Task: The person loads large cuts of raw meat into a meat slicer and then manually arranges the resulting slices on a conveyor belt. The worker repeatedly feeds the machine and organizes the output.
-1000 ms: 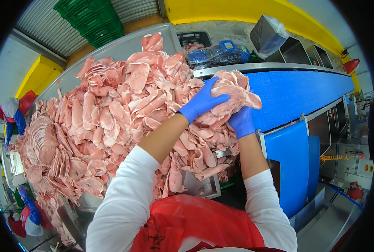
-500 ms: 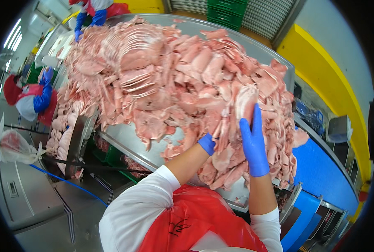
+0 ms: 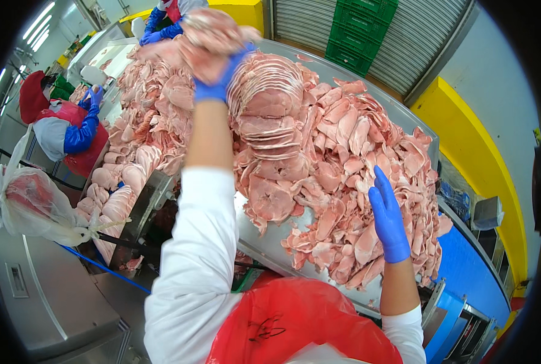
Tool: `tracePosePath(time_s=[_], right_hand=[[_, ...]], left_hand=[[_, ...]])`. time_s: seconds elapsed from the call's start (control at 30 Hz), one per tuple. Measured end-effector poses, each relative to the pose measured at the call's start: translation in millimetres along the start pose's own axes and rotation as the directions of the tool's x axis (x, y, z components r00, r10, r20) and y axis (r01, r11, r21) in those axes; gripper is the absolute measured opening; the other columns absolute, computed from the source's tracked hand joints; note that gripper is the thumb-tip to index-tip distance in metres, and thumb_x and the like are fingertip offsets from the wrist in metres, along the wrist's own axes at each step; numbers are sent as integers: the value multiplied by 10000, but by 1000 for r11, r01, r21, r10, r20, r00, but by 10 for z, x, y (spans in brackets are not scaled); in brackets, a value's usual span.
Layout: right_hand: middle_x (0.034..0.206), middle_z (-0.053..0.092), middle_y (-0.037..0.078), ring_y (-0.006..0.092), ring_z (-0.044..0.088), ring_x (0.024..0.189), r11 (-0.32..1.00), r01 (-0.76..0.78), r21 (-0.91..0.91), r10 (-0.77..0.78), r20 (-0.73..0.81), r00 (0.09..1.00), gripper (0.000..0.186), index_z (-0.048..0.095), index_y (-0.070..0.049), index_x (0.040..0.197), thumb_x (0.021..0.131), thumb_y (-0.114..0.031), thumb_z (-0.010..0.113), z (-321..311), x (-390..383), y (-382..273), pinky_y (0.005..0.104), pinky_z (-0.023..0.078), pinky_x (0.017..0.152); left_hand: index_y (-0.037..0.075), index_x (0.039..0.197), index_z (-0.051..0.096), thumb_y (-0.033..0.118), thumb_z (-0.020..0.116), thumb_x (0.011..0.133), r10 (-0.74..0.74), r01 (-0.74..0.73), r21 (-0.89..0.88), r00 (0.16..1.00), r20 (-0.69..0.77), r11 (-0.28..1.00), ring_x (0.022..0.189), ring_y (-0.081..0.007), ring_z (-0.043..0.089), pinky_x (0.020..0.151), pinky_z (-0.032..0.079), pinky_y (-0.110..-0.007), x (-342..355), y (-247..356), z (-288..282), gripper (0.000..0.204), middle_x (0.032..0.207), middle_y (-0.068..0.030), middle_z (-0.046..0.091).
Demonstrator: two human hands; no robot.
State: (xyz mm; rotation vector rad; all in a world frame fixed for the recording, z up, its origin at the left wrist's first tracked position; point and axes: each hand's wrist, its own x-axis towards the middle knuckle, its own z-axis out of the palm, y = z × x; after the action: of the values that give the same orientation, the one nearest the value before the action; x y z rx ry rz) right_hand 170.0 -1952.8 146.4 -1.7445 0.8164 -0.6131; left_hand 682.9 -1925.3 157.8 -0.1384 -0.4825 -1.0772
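Note:
A broad pile of pale pink raw meat slices [image 3: 355, 200] covers the metal table [image 3: 270, 233] in front of me. My left hand [image 3: 225, 79], in a blue glove, is stretched far forward over the pile. It grips a bunch of meat slices [image 3: 213, 36], smeared by motion, that partly hides its fingers. Just right of it lies a neatly fanned stack of slices [image 3: 270, 97]. My blue-gloved right hand [image 3: 390, 224] hovers at the near right part of the pile, fingers stretched out, holding nothing.
Two co-workers in red aprons stand at the left [image 3: 73, 130] and far left [image 3: 173, 18]. Green crates [image 3: 358, 36] are stacked beyond the table. A tied clear bag [image 3: 37, 200] hangs at the left. A blue surface [image 3: 473, 267] lies at the right.
My left hand has swung from the near middle of the pile to its far left, carrying meat slices. My right hand has come off the slices and shifted slightly right and nearer.

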Motion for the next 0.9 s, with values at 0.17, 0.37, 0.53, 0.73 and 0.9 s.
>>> tracePosePath(time_s=[0.17,0.37,0.53,0.73,0.9], right_hand=[[1593,432,176,278,399,1486,990,-43,-136,56,91,994,634,421,-32,1548,1024,-321,631,35,-143,147,381,312,1212],[1545,484,212,314,437,1463,834,-141,-534,288,203,936,690,476,-42,1511,993,-468,636,-124,-458,522,393,337,1207],[1484,549,210,332,524,1386,864,-259,-431,363,177,915,678,484,-49,1505,1017,-510,583,-285,-711,608,403,402,1154],[1479,552,217,342,545,1359,894,-201,-401,280,149,948,690,496,-41,1488,1009,-531,579,-440,-838,919,411,426,1132],[1435,590,211,345,578,1318,933,-199,-299,235,89,968,676,524,-31,1462,997,-519,588,-639,-1267,1315,419,445,1111]], left_hand=[[67,1489,475,477,552,1014,79,353,504,754,-652,789,1219,-331,623,1071,494,-480,182,-61,-248,631,1423,-133,607],[36,1178,704,442,535,1020,-380,-16,874,904,-194,-485,1046,-317,702,901,549,-428,-437,-1433,601,467,1128,-158,742],[73,947,715,376,527,992,-596,-436,587,796,-101,-682,864,-405,680,769,533,-501,-641,-2158,1459,360,908,-190,716],[61,827,664,200,679,908,-890,-827,424,446,98,-368,781,-345,669,723,525,-481,-939,-2631,2713,161,826,-118,686],[68,849,661,186,699,892,-934,-881,405,325,149,-242,835,-332,655,744,520,-466,-1253,-3227,3062,132,862,-115,670]])
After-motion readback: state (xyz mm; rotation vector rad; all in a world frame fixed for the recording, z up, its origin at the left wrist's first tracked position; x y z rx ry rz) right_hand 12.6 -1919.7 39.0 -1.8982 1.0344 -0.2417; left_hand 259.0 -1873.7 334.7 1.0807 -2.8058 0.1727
